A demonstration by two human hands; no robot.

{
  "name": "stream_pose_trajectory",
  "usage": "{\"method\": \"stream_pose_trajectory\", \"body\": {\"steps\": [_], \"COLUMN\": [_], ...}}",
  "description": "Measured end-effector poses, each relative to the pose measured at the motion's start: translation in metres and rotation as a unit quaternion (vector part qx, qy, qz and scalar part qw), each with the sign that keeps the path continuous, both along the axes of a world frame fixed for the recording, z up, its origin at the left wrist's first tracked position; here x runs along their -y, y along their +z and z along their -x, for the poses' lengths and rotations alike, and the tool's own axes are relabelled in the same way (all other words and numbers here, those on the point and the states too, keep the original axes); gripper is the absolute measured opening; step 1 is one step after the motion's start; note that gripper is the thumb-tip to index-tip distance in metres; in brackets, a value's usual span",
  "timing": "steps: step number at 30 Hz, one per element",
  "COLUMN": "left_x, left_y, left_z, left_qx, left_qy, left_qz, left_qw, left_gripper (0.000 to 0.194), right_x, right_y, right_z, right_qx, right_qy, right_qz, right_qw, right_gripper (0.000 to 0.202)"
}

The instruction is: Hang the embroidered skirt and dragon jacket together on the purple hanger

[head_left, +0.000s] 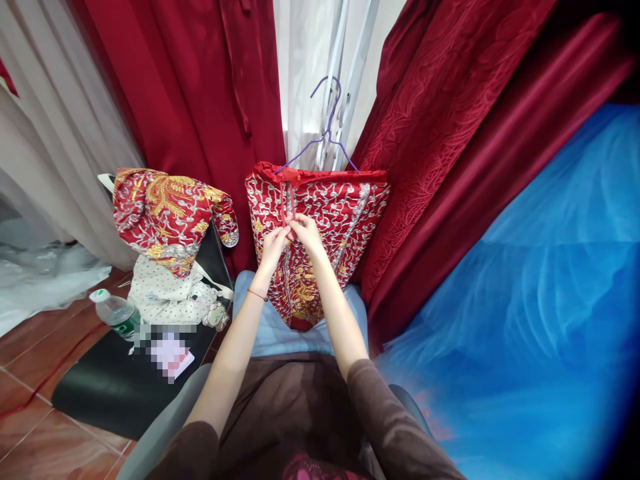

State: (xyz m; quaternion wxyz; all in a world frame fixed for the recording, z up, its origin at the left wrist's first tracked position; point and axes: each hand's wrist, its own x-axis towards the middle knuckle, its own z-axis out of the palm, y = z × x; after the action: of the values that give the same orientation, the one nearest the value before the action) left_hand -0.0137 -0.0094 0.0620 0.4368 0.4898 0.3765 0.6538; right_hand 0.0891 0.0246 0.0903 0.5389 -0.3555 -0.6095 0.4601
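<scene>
A red embroidered skirt (pixel 330 220) with silver and gold patterning hangs by its waistband from a purple wire hanger (pixel 330 127), its lower part resting over my lap. Red ties (pixel 289 200) run down from the waistband at its left half. My left hand (pixel 275 244) pinches the ties from the left, a red string around its wrist. Close beside it, my right hand (pixel 306 233) also has its fingers closed on them. The two hands nearly touch, and the fingers partly hide the ties.
On a black chair (pixel 115 380) to the left lie a matching red embroidered garment (pixel 167 210), a dotted white bag (pixel 163 290) and a water bottle (pixel 117 313). Dark red curtains (pixel 200 87) hang behind. Blue tulle (pixel 525 313) spreads along the right.
</scene>
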Motion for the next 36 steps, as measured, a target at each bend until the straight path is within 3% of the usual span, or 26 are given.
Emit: {"method": "stream_pose_trajectory", "body": {"steps": [5, 7, 9, 12, 14, 18, 21, 24, 27, 33, 36], "left_x": [-0.006, -0.010, -0.017, -0.029, -0.035, -0.045, -0.049, -0.052, -0.055, -0.069, -0.077], "left_y": [-0.003, -0.003, -0.001, 0.004, 0.009, 0.017, 0.021, 0.026, 0.034, 0.055, 0.062], "left_z": [0.010, 0.017, 0.025, 0.041, 0.054, 0.075, 0.081, 0.074, 0.056, 0.022, 0.020], "left_qx": [-0.034, -0.049, -0.040, -0.053, -0.089, -0.120, -0.143, -0.208, -0.291, -0.395, -0.397], "left_qy": [0.027, 0.049, 0.071, 0.102, 0.127, 0.191, 0.226, 0.215, 0.201, 0.262, 0.242], "left_qz": [-0.015, -0.028, -0.044, -0.078, -0.100, -0.111, -0.110, -0.089, -0.085, -0.117, -0.133], "left_qw": [0.999, 0.997, 0.996, 0.990, 0.983, 0.968, 0.957, 0.950, 0.932, 0.873, 0.875], "left_gripper": [0.035, 0.027, 0.019, 0.022, 0.020, 0.022, 0.020, 0.019, 0.017, 0.034, 0.020], "right_x": [-0.001, -0.003, -0.007, -0.009, -0.008, -0.001, 0.000, -0.003, -0.011, -0.043, -0.056], "right_y": [0.000, 0.000, 0.002, 0.006, 0.010, 0.011, 0.010, 0.012, 0.017, 0.037, 0.043], "right_z": [-0.012, -0.019, -0.028, -0.046, -0.062, -0.098, -0.116, -0.112, -0.086, -0.020, -0.004], "right_qx": [0.025, 0.038, 0.084, 0.173, 0.223, 0.278, 0.300, 0.367, 0.410, 0.356, 0.318], "right_qy": [-0.025, -0.056, -0.109, -0.211, -0.290, -0.447, -0.491, -0.433, -0.342, -0.185, -0.108], "right_qz": [0.026, 0.019, -0.038, -0.125, -0.139, -0.106, -0.064, -0.063, -0.122, -0.251, -0.271], "right_qw": [0.999, 0.998, 0.990, 0.954, 0.920, 0.844, 0.815, 0.821, 0.837, 0.881, 0.902], "right_gripper": [0.033, 0.027, 0.012, 0.010, 0.015, 0.028, 0.030, 0.023, 0.022, 0.035, 0.033]}}
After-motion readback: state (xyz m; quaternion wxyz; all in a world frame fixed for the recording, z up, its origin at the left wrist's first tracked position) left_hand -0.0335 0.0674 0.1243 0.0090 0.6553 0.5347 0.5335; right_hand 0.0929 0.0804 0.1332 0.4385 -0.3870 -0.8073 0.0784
